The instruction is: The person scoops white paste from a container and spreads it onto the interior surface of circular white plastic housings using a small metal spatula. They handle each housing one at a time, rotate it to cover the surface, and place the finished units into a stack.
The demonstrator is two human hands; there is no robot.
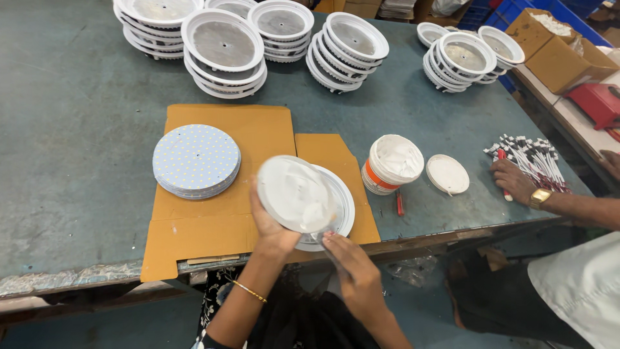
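A round white disc (296, 194) smeared with white paste is gripped at its lower left edge by the left hand (271, 229) and held tilted above a white round housing (336, 210).

The right hand (352, 271) is closed around a thin tool whose tip is placed against the lower edge of the disc; the tool itself is blurred. The housing is laid on a brown cardboard sheet (258, 129) at the near edge of the grey-green table (71, 161). A stack of dotted round boards (196, 160) is set on the cardboard to the left, well apart from the disc. An open tub of white paste (392, 163) and its lid (447, 174) are placed just right of the cardboard. Stacks of white housings (223, 52) are arranged along the far side. At the right, a co-worker's hand (513, 178) is rested on a bundle of white wires (533, 158).
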